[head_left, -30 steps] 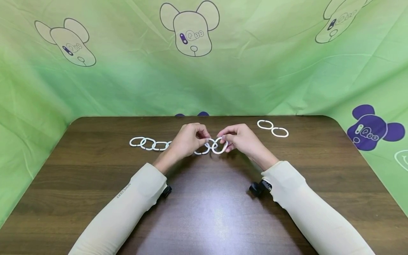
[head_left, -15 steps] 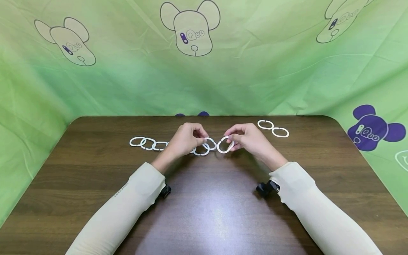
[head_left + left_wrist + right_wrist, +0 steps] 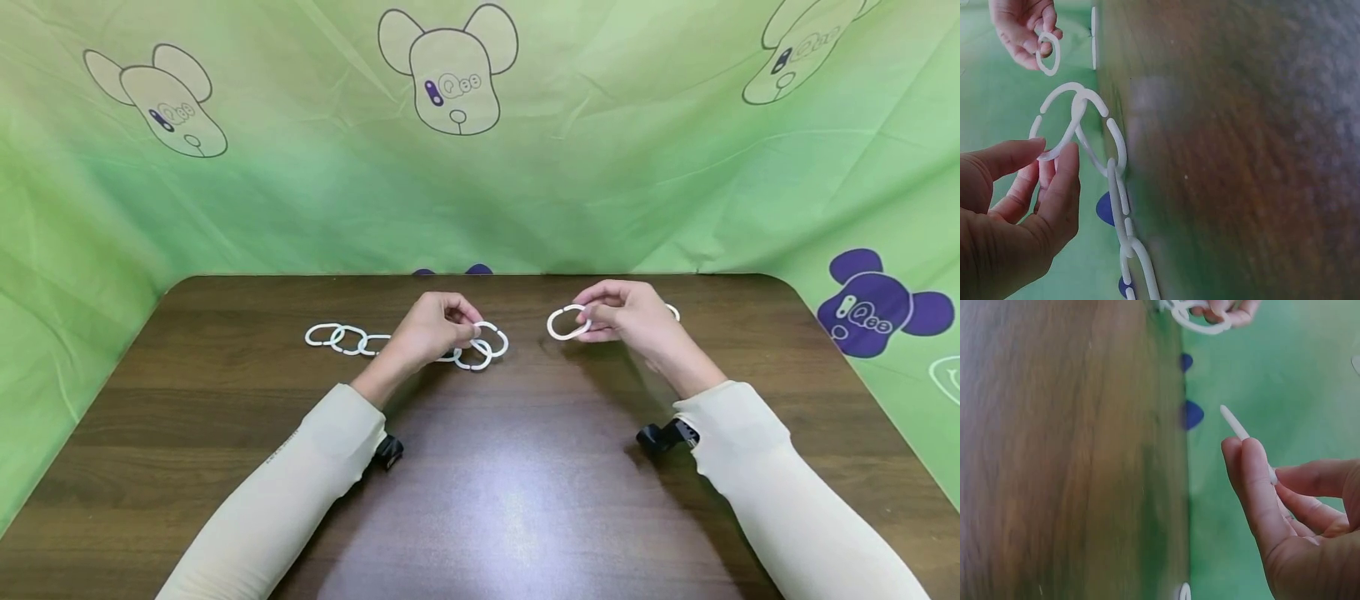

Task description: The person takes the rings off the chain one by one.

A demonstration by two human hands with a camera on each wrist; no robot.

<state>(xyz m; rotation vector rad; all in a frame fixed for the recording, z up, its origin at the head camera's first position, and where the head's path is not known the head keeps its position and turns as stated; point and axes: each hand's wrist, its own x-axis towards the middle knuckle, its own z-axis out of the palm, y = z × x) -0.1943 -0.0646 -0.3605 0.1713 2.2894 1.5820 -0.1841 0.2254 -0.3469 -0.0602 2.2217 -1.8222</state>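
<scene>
Chain (image 3: pixel 1116 200) along the worktop (image 3: pixel 495 467), end link (image 3: pixel 506 341) pinched in my left hand (image 3: pixel 431 327), probably to hold that end up. Right hand (image 3: pixel 630 321) pinches a ring (image 3: pixel 551 325) by one side (well apart from the chain), likely leaving most of it free.

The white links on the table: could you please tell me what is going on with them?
A person's left hand pinches the end link of a white chain, which runs leftward along the brown table, partly hidden by that hand. The right hand holds a single link, apart from the chain. Beyond the right hand, part of another white link shows. At this moment, the two held pieces are not joined.
</scene>
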